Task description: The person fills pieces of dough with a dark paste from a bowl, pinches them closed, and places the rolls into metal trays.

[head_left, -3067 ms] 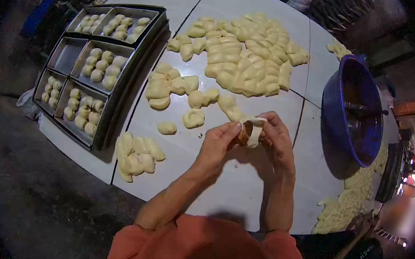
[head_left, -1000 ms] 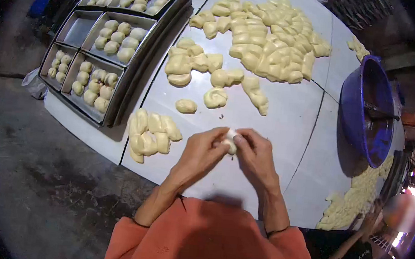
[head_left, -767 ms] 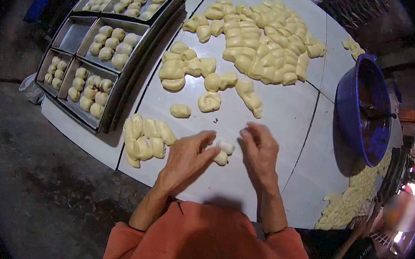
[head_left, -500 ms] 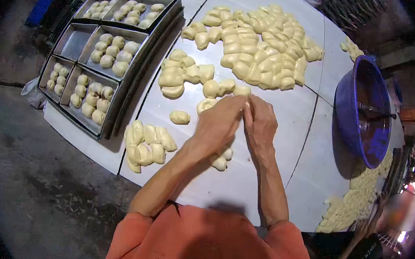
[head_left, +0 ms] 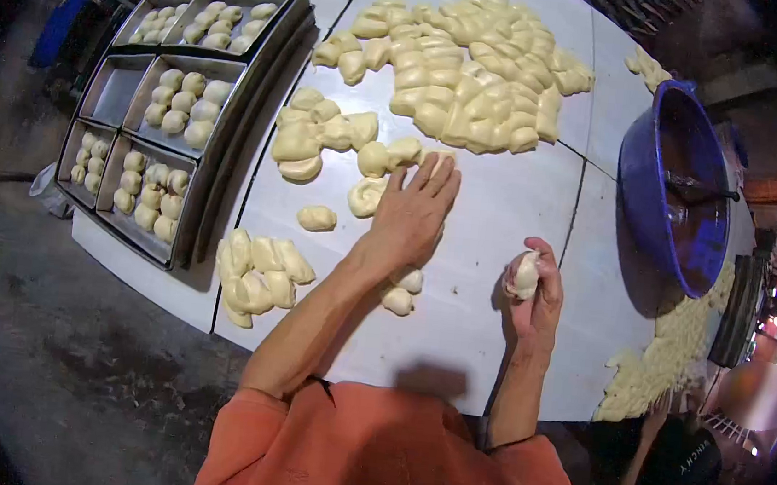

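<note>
My left hand [head_left: 412, 215] lies flat, fingers extended, its fingertips on a small dough piece [head_left: 437, 157] partly hidden beneath them. To the right and nearer my body, my right hand [head_left: 537, 309] is curled palm-up around a pale dough ball [head_left: 524, 277]. Left of my left hand sit a round dough piece with a dimpled top [head_left: 367, 196] and a lone dough piece [head_left: 317, 218]. Small dough balls [head_left: 397, 301] rest beside my left forearm, partly covered by it. A cluster of cut dough [head_left: 263, 273] lies farther left.
A large spread of cut dough [head_left: 476, 84] covers the table's far part. Compartmented metal trays [head_left: 110, 93] with dough balls stand at left. A blue basin [head_left: 638, 186] stands at right, near more dough [head_left: 655, 367]. Another person's dark sleeve [head_left: 673, 471] shows lower right.
My hands, close together before, have separated. The right moved right and toward my body with a dough ball; the left flattened onto a dough piece. The whole view shifted slightly.
</note>
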The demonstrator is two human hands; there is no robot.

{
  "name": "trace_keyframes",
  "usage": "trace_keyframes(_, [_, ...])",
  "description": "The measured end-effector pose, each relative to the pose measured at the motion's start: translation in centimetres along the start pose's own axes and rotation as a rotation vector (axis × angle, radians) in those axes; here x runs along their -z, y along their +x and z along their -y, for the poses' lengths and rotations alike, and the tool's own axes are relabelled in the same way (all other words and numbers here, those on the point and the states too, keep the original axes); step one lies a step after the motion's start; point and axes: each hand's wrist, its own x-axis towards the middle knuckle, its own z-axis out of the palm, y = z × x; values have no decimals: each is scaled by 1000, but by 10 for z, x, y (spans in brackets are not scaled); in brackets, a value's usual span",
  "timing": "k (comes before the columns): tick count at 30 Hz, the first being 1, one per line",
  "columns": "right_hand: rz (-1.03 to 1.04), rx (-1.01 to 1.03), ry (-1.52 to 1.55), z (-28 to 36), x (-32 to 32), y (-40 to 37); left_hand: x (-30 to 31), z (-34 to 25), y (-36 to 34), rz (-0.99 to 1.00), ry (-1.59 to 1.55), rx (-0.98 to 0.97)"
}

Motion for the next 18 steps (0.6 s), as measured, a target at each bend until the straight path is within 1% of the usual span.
trace_keyframes(1, [11, -2, 12, 3, 1, -1, 5, -3, -1, 31, -29, 17])
trace_keyframes(2, [-65, 30, 54, 2, -1, -3, 11, -5, -1, 63, -57, 33])
trace_keyframes(3, [-141, 62, 98, 2, -23, -5, 18, -5, -3, 104, -158, 34])
trace_keyframes(4, [-216, 92, 142, 2, -34, -6, 24, -9, -6, 71, -311, 9])
trace_keyframes(5, [-69, 34, 108, -4, -16, -4, 30, -15, -13, 38, -463, -13])
trace_keyframes(6, [-21, 32, 63, -5, -17, -5, 35, -19, -17, 5, -614, -30])
trace_keyframes(7, [32, 26, 17, -9, -20, -6, 41, -22, -17, 53, -719, -47])
trace_keyframes(8, [88, 19, -27, -13, -25, -6, 48, -32, -17, 64, -863, 23])
trace_keyframes(9, [39, -10, -24, -13, -35, -3, 48, -34, -18, 133, -915, 107])
trace_keyframes(12, [3, -46, -247, -14, -41, -1, 61, -36, -17, 285, -1033, 309])
trace_keyframes(13, [-26, -6, -306, -13, -48, -1, 65, -36, -16, 327, -1068, 365])
trace_keyframes(16, [-96, 48, -462, -21, -39, 0, 62, -43, -23, 256, -1111, 505])
trace_keyframes(17, [-100, 148, -368, -29, -41, 1, 53, -38, -26, 305, -1102, 502])
trace_keyframes(18, [-115, 184, -396, -27, -41, 2, 54, -41, -27, 249, -1164, 502])
